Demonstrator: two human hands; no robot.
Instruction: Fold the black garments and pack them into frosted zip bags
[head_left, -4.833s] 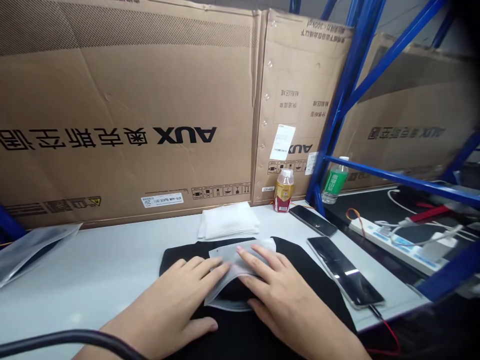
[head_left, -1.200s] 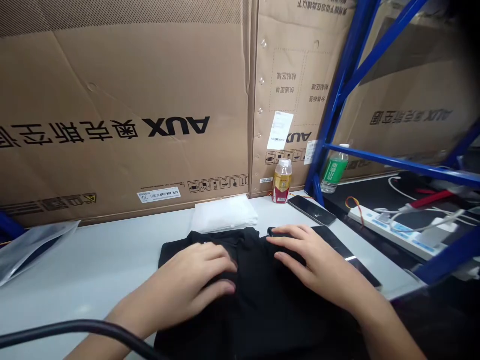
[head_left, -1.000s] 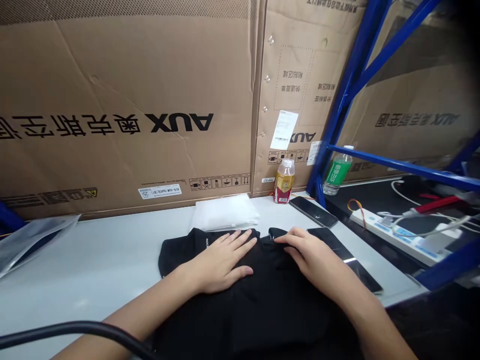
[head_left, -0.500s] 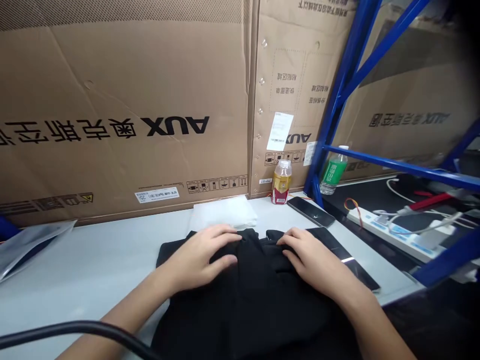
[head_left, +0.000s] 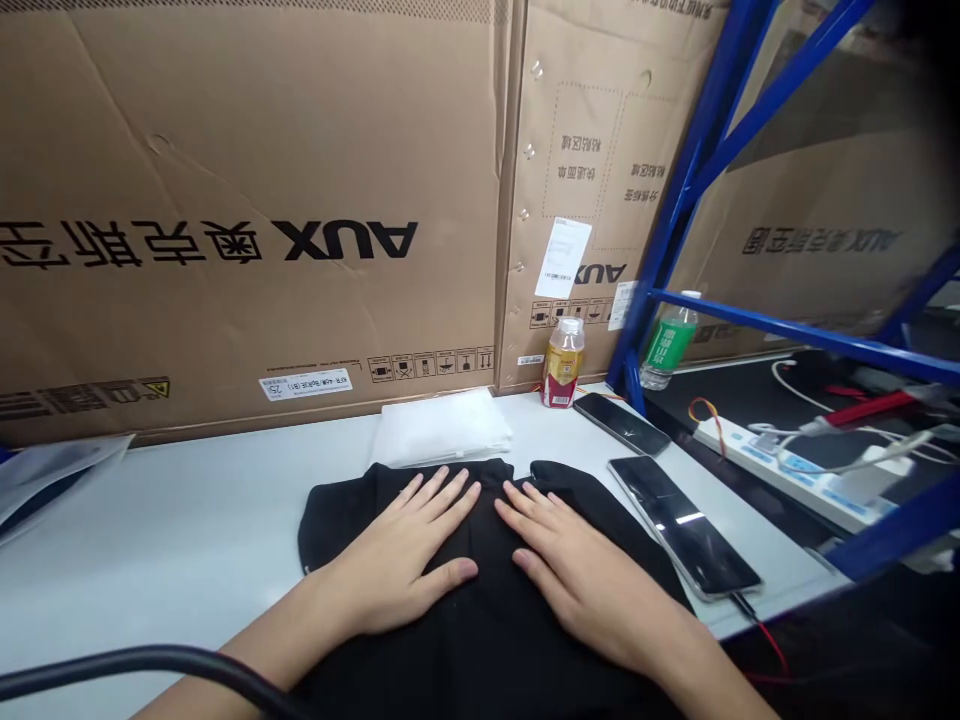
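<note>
As cardboard cartons (head_left: 247, 160) printed with upside-down lettering stand along the far side of the bench (head_left: 187, 520), a person works palms down over a black garment (head_left: 480, 630) laid flat on it. The left hand (head_left: 397, 555) rests on the cloth with its fingers fanned apart and thumb held out; the right hand (head_left: 574, 570) lies near it without touching, fingers slightly parted. Just beyond the garment sits a flat white stack (head_left: 442, 428). To its right, a phone (head_left: 686, 525) is plugged into a cable (head_left: 771, 640), near a second phone (head_left: 621, 423) and an upright red-and-gold bottle (head_left: 562, 365).
</note>
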